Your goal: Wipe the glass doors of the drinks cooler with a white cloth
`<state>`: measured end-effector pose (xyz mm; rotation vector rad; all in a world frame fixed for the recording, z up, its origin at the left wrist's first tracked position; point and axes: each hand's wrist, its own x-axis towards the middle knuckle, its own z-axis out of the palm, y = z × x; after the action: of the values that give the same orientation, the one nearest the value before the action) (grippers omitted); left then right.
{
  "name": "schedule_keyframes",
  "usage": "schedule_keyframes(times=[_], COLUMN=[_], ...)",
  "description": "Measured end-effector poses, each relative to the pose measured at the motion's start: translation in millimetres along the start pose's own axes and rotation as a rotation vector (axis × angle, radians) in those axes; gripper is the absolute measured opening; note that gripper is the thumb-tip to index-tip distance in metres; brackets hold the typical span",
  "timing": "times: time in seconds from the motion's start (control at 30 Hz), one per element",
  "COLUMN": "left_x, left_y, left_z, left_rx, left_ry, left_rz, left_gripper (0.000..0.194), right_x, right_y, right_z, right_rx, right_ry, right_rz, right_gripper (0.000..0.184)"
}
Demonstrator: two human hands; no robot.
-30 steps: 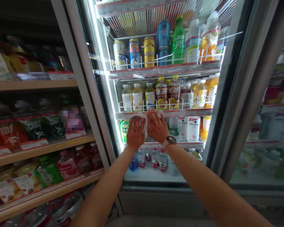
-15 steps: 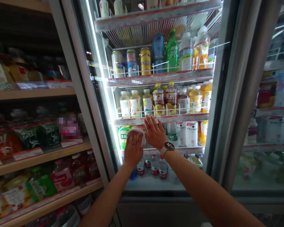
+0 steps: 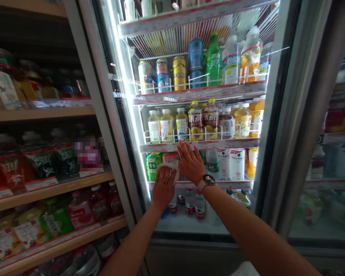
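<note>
My left hand (image 3: 163, 186) presses a white cloth (image 3: 169, 167) flat against the glass door (image 3: 232, 126) of a lit drinks fridge, at the height of the third shelf. Its fingers lie spread over the cloth. My right hand (image 3: 190, 163) rests beside it on the glass, palm flat and fingers stretched out, holding nothing. A watch (image 3: 206, 179) sits on my right wrist. Behind the glass stand rows of cans (image 3: 179, 73) and bottles (image 3: 196, 120) on wire shelves.
Wooden shelves (image 3: 40, 113) with snack packs and bottles run along the left. The fridge's grey door frame (image 3: 290, 126) rises on the right, with a second glass door (image 3: 330, 153) beyond it. Small bottles (image 3: 189, 201) stand on the fridge's bottom shelf.
My left hand has slid the cloth down the glass, from just under the second shelf rail to near the third rail. My right hand has stayed flat in about the same spot.
</note>
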<state>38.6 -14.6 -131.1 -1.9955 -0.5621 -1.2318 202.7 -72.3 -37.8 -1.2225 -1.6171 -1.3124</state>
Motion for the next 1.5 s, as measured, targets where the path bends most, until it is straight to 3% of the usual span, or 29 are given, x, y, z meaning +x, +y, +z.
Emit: schedule_keyframes(times=[0.1, 0.17, 0.27, 0.4, 0.53, 0.67, 0.87, 0.97, 1.03, 1.23, 1.3, 1.4, 1.5], left_x=[-15, -9, 24, 78, 92, 47, -67, -89, -74, 41, 61, 54, 15], left_y=[-2, -9, -27, -59, -72, -65, -54, -50, -52, -88, -99, -102, -89], left_z=[-3.1, -6.7, -14.5, -24.9, -25.1, -16.4, -8.6, -7.9, -9.2, -24.1, -27.9, -27.1, -20.7], left_rx=[0.011, 0.002, -0.019, -0.019, 0.022, 0.067, 0.121, 0.119, 0.104, 0.042, 0.041, 0.068, 0.105], left_ry=[-0.059, -0.075, -0.035, 0.078, 0.147, 0.124, 0.016, -0.007, 0.012, 0.135, 0.164, 0.173, 0.152], left_rz=[0.021, 0.028, -0.006, -0.161, -0.206, -0.158, -0.141, -0.164, -0.203, -0.43, -0.461, -0.45, -0.42], left_gripper=[0.06, 0.061, 0.064, 0.065, 0.063, 0.064, 0.066, 0.067, 0.069, 0.066, 0.065, 0.064, 0.066], right_x=[0, -1, -1, 4, 15, 17, 2, 1, 2, 3, 2, 2, 2], right_y=[0, 1, 0, -10, -32, -51, -59, -59, -59, -60, -60, -61, -61], right_z=[1, 1, 0, -9, -10, 8, 30, 29, 27, 26, 26, 26, 26], right_rx=[0.005, 0.011, 0.025, 0.066, 0.137, 0.158, 0.111, 0.084, 0.058, 0.054, 0.057, 0.064, 0.079], right_ry=[-0.019, -0.036, -0.065, -0.114, -0.146, -0.128, -0.11, -0.098, -0.082, -0.077, -0.076, -0.076, -0.083], right_rz=[0.0, -0.002, 0.003, 0.034, -0.075, -0.068, -0.089, -0.097, -0.097, -0.091, -0.086, -0.081, -0.072], right_gripper=[0.063, 0.066, 0.068, 0.068, 0.062, 0.062, 0.067, 0.068, 0.067, 0.069, 0.069, 0.071, 0.071])
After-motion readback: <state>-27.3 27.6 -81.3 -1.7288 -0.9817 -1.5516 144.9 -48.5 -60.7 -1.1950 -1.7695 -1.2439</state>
